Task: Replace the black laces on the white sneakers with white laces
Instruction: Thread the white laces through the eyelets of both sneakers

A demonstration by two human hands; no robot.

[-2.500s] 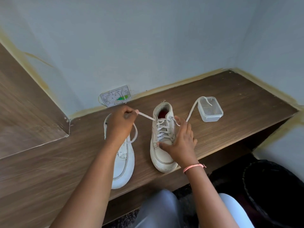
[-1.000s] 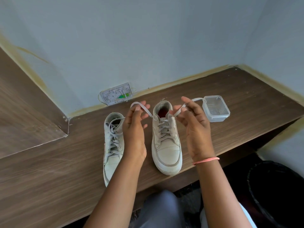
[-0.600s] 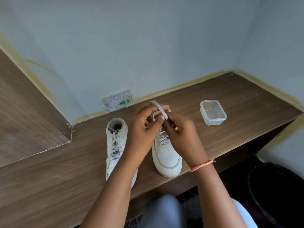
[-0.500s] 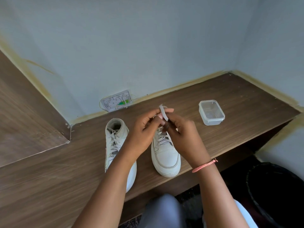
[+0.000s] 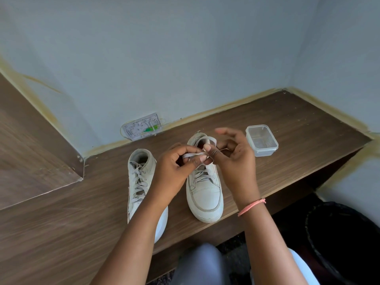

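text: none legible | labels: none | brands: none

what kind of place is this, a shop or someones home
Likely a home, perhaps unfinished: a built-in wooden counter in a corner of painted walls, an uncovered wall socket, and a dark bin on the floor.

lace ends (image 5: 195,155) now crossed, both hands meeting above right sneaker (image 5: 204,194)

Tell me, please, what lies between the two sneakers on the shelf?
In the head view, the left hand and its forearm cross the gap between the left sneaker and the right sneaker; below them shows bare wooden shelf.
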